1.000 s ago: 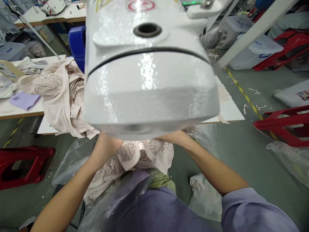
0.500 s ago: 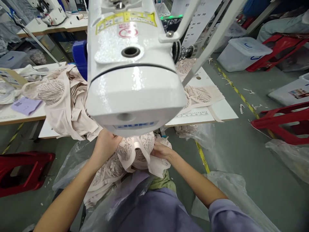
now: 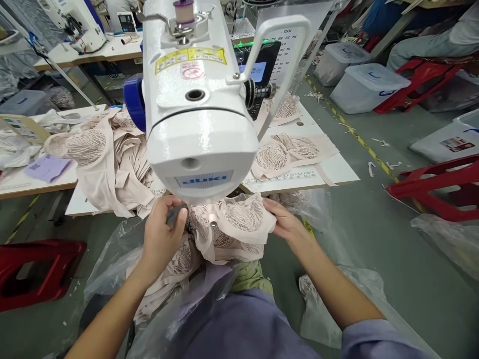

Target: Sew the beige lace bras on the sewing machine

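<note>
A white sewing machine (image 3: 202, 124) fills the middle of the view. Just under its head lies a beige lace garment piece (image 3: 234, 224). My left hand (image 3: 162, 237) is closed at that piece's left edge, its fingers pinched round a small dark thing I cannot make out. My right hand (image 3: 286, 222) grips the piece's right edge, fingers curled on the fabric. More lace pieces hang down towards my lap under a clear plastic bag (image 3: 112, 259).
A heap of beige lace garments (image 3: 108, 154) lies on the table left of the machine. More lace pieces (image 3: 288, 149) rest on the table (image 3: 337, 172) to the right. Red stools (image 3: 33, 269) stand on the floor at both sides; white lidded bins (image 3: 364, 85) sit at the back right.
The view has pulled back and up, so the machine looks smaller and the table behind it shows. My right hand moved right along the lace piece, spreading it wider.
</note>
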Tool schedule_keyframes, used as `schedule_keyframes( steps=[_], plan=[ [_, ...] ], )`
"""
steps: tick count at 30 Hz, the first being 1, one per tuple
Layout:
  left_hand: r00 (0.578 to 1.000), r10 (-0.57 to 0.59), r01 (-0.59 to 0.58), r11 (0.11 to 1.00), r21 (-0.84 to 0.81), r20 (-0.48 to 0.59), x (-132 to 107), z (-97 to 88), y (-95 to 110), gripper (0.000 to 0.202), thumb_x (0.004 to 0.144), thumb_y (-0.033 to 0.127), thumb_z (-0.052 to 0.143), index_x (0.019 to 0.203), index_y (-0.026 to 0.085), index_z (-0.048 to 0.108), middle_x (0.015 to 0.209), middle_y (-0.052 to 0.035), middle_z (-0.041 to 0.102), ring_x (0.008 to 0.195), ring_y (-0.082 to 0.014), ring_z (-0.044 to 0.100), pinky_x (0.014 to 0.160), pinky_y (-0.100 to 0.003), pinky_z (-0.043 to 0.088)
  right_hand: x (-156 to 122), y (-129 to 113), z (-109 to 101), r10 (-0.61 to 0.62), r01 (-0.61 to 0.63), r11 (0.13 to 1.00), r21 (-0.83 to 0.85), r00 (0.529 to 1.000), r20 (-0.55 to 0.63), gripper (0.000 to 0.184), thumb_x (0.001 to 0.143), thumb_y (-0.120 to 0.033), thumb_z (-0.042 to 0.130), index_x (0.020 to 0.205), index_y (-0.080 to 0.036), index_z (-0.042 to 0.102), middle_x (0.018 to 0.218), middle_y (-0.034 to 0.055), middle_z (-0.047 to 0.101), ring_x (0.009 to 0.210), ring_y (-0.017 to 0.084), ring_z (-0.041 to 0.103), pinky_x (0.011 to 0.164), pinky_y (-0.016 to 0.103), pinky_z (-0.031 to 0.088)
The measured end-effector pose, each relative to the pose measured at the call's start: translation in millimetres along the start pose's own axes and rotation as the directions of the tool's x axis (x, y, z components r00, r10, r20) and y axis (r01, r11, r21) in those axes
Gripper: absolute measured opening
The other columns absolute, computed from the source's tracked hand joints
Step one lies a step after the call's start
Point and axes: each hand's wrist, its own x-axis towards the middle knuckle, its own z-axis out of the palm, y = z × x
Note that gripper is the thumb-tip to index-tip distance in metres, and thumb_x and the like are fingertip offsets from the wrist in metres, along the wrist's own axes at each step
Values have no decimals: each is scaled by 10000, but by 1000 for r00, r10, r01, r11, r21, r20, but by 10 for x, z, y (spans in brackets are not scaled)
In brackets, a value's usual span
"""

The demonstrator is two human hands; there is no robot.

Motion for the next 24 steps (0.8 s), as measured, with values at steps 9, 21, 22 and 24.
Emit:
schedule_keyframes(
  steps=[9,21,22,24],
  plan=[
    [812,543,-513,838,-184,211,-353,111,609,542,837,403,713,1263,134,515,1197,-170,657,1115,-312,622,935,-435,509,-524,-753,831,14,114,970,-215,856,517,190,845,-367,758,843,-178,782,810,32,770,747,173,704,703,261,539],
    [943,-236,273,952,-140,233,148,223,110,219,847,307,615,691,181,527,620,24,559,595,-128,476,557,-244,325,124,-647,955,-62,160,826,-541,979,196,531,835,-549,669,547,-189,406,531,-54,318,517,90,313,494,246,226],
    [948,-226,261,954,-144,223,178,246,99,220,836,279,604,665,188,499,581,31,514,581,-126,448,555,-245,320,162,-642,958,-51,148,836,-529,980,194,538,822,-566,671,552,-193,393,539,-52,315,523,92,315,496,246,234],
    [958,-192,229,959,-166,213,222,278,70,228,813,231,588,625,200,462,526,36,445,576,-132,429,561,-248,328,215,-648,960,-49,136,829,-543,984,172,539,801,-589,682,564,-197,397,551,-41,345,544,106,351,506,247,268]
  ],
)
